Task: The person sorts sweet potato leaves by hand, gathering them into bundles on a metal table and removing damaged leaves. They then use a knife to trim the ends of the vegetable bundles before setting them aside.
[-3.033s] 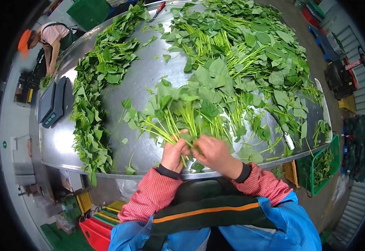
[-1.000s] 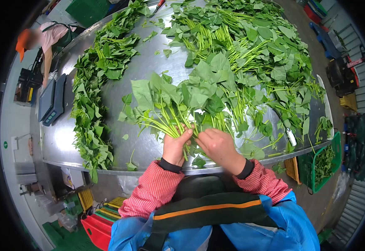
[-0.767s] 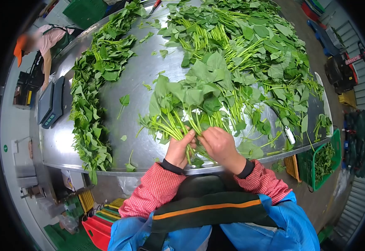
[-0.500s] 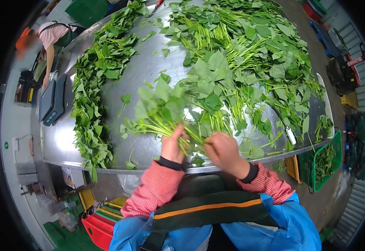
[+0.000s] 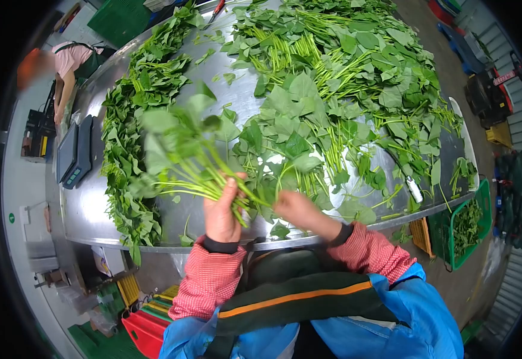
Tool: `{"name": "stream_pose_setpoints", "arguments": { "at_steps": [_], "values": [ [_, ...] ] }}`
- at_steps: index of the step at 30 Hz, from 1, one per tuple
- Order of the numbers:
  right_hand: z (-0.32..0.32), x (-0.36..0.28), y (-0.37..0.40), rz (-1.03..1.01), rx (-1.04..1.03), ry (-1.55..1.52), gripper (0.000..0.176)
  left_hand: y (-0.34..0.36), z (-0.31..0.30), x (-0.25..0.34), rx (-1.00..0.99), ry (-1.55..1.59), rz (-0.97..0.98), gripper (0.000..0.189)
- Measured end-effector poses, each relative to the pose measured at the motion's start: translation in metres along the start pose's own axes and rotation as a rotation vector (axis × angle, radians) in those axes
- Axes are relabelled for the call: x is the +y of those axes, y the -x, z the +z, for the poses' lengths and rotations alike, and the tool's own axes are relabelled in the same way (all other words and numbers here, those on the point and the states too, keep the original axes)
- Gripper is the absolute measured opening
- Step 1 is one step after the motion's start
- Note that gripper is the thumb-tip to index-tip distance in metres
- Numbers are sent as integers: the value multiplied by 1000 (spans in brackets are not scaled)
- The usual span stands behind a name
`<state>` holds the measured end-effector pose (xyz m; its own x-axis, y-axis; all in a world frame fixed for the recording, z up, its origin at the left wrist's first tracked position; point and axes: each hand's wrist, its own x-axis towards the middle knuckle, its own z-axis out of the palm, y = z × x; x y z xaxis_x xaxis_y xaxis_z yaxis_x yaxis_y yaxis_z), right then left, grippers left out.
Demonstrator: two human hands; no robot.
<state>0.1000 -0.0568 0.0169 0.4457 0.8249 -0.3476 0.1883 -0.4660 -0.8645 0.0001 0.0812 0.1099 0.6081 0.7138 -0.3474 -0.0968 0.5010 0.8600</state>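
A bunch of leafy green stems (image 5: 198, 173) is gripped in my left hand (image 5: 222, 212), above the near edge of the metal table (image 5: 183, 134). Its leaves point up and to the left and are blurred. Close by on the right, my right hand (image 5: 300, 210) is closed at the stem ends, with its fingertips smeared; what they hold is too small to name. Beyond my hands lies a large heap of greens (image 5: 345, 72). A long row of greens (image 5: 132, 143) runs down the left side.
A scale (image 5: 75, 152) stands at the table's left edge, near another person (image 5: 78, 60) bending over. A white-handled tool (image 5: 415, 190) lies at the right, and a red-handled one (image 5: 218, 8) at the far edge. A green crate (image 5: 473, 227) stands below right.
My left hand has moved left with the bunch, whose leaves have swung left. My right hand has also shifted left, slightly apart from my left hand. The other person's arms have moved a little.
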Motion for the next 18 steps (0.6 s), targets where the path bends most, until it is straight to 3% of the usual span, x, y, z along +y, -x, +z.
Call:
{"name": "stream_pose_setpoints", "arguments": {
  "at_steps": [3,4,7,9,12,15,16,18],
  "values": [
    [11,-9,30,-336,-347,523,30,-13,-4,5,4,195,11,16],
    [3,-18,35,-356,-335,433,31,-20,-15,-4,-66,249,-55,12],
    [-27,-4,17,-204,196,298,31,-27,-33,-35,-56,290,-288,12],
    [-61,4,4,-8,412,392,31,-29,-41,-56,-42,330,-390,15],
    [-66,34,-9,35,372,666,29,-27,-34,-63,2,330,-535,16],
    [-70,20,-8,6,370,606,24,-33,-39,-63,-75,388,-698,17],
    [-79,15,-4,-39,381,408,19,-33,-44,-59,-130,395,-718,17],
    [-110,-7,13,57,216,-334,18,-31,-44,-51,-164,409,-694,18]
  ]
}}
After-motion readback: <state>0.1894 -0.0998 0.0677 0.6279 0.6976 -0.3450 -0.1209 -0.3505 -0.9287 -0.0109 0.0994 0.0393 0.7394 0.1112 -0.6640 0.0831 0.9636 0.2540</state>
